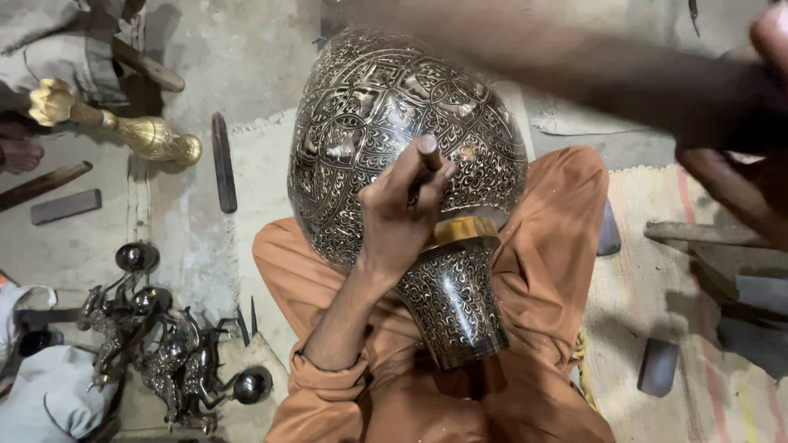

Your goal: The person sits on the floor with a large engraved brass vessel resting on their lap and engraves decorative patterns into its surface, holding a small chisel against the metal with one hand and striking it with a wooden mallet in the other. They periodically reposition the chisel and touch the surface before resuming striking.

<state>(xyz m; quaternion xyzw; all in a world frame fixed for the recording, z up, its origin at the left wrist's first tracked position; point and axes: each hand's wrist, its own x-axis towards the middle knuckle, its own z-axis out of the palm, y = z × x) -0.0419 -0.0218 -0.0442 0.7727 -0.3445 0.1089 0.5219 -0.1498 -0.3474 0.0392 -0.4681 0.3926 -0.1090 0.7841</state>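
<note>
while the left hand pinches a short punch upright against the engraved vase, the chasing work looks mid-stroke
the vase lies on its side across the person's orange-clad lap, round belly away from the body, flared neck toward it; the left fingers are closed around the punch, its tip set on the shoulder near the brass collar. the right hand is a raised blur at the upper right, gripping a dark blurred handle, likely a hammer. judging by this, the next blow needs the punch kept steady and the strike landing square on its top. around on the floor: a brass stand, dark metal figurines, loose chisels and stone blocks; nothing blocks the swing
</note>
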